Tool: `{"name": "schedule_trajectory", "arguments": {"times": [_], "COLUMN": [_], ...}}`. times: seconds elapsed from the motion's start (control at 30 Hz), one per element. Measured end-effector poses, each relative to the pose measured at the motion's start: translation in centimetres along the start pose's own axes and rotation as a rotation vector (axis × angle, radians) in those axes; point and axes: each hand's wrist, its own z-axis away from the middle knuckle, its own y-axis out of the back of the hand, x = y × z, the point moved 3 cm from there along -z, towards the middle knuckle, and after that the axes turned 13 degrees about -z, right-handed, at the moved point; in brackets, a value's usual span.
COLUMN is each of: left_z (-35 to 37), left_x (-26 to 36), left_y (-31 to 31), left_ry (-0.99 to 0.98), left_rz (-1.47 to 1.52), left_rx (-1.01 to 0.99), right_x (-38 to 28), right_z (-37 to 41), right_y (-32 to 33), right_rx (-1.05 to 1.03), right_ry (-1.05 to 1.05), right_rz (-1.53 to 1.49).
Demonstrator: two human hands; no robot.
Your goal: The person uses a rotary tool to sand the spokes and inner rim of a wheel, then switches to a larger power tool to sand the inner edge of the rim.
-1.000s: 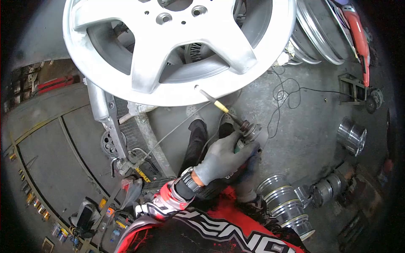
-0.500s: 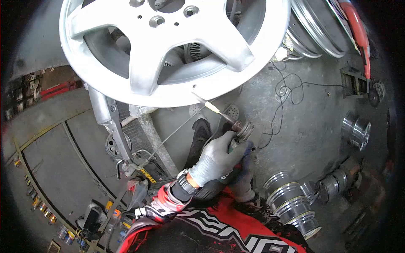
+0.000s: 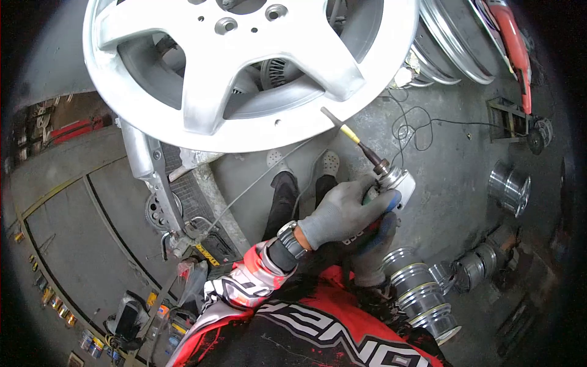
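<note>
A bare silver alloy wheel (image 3: 205, 101) with thick spokes fills the top of the view. My left hand (image 3: 342, 211), in a grey glove with a watch at the wrist, is closed around the front of an angle grinder (image 3: 403, 188). Lower down, my gloved right hand (image 3: 376, 248) wraps the grinder's body, partly hidden by the left hand. From the grinder head a dark spindle with a yellow band (image 3: 349, 133) points up and left. Its tip overlaps the wheel's lower right rim in this view. A small hole shows in the rim left of the tip.
A metal stand arm (image 3: 165, 189) sits under the wheel at left. Several polished rims (image 3: 416, 287) lie at lower right, with another rim (image 3: 509, 186) farther right. A black cable (image 3: 406, 131) loops over the floor near a red power tool (image 3: 512, 43).
Both hands have carried the grinder to the right and slightly up. The spindle tip has shifted from beside the rim's small hole to farther right along the rim.
</note>
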Motion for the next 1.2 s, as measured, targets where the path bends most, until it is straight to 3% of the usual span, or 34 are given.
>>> {"name": "schedule_trajectory", "arguments": {"times": [0.2, 0.27, 0.37, 0.4, 0.47, 0.57, 0.67, 0.9, 1.0, 1.07, 1.1, 1.13, 1.2], "left_z": [3.6, 4.6, 5.6, 5.5, 5.2, 3.8, 3.1, 5.5, 4.7, 4.2, 4.4, 4.5, 4.7], "left_x": [-0.7, -1.6, -0.9, -1.5, -2.4, -1.5, -0.6, -1.2, -0.9, -0.9, -0.7, -1.2, -1.7], "left_y": [1.2, 1.5, 2.6, 2.3, 1.5, 0.7, 0.5, 1.7, 1.4, 0.7, 0.5, 0.0, 0.8], "left_ry": [0.106, 0.097, 0.229, 0.227, -0.003, 0.16, 0.103, 0.177, 0.125, -0.148, -0.408, -0.403, 0.006], "left_rz": [0.041, 0.02, 0.009, 0.011, -0.205, 0.019, 0.142, 0.034, 0.119, -0.185, -0.515, -0.508, -0.071], "left_rx": [0.045, 0.153, 0.095, 0.097, 0.13, 0.082, 0.05, 0.137, 0.137, 0.159, 0.341, 0.355, 0.189], "right_x": [1.5, 2.4, 3.5, 3.1, 1.7, 1.7, 1.2, 1.6, 1.7, 0.9, 0.6, 0.7, 0.8], "right_z": [2.3, 2.4, 3.2, 2.9, 2.2, 2.0, 1.8, 3.7, 3.1, 3.0, 3.0, 3.0, 3.1], "right_y": [-2.6, -2.0, -1.6, -2.5, -4.5, -3.0, -2.5, -4.6, -3.6, -4.4, -4.7, -4.7, -4.2], "right_rx": [0.16, -0.082, -0.132, -0.135, -0.049, 0.021, -0.057, -0.08, -0.129, -0.092, -0.052, -0.06, 0.028], "right_ry": [-0.082, -0.176, -0.203, -0.202, -0.121, -0.118, -0.109, -0.259, -0.286, -0.252, -0.22, -0.226, -0.142], "right_rz": [-0.241, -0.022, -0.082, -0.08, -0.069, -0.16, -0.127, -0.118, -0.259, -0.184, -0.124, -0.112, 0.174]}}
